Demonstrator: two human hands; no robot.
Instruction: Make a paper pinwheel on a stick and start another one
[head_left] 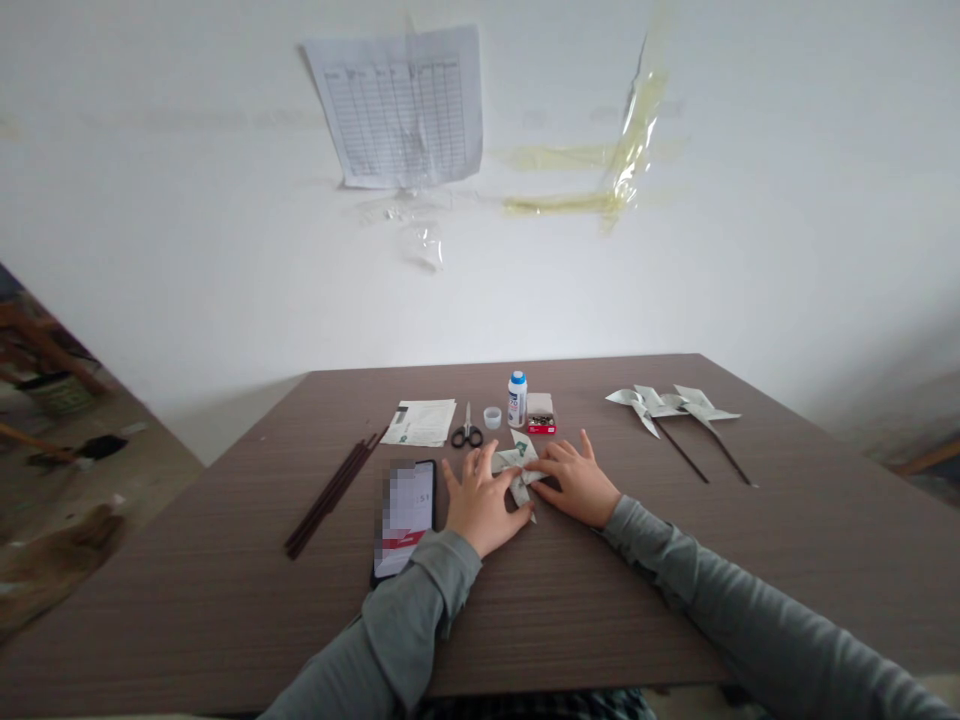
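A white paper pinwheel (520, 443) with printed patches lies on the table between my two hands. From its left side, my left hand (484, 503) holds it down, with the thumb by the lower blade and the other fingers at the left blade. My right hand (577, 484) reaches in from the right, its thumb and fingertips pressed on the pinwheel near the centre. Partly hidden under my fingers are the folds at its middle. Just beyond the pinwheel is a small red box (541, 424) of small metal pieces.
Behind my hands stand a white bottle (517, 400) with a blue cap, a small clear cup (492, 417) and scissors (467, 434). To the left lie paper sheets (420, 422), dark sticks (330, 498) and a phone (405, 520). Two pinwheels on sticks (679, 410) rest at the right.
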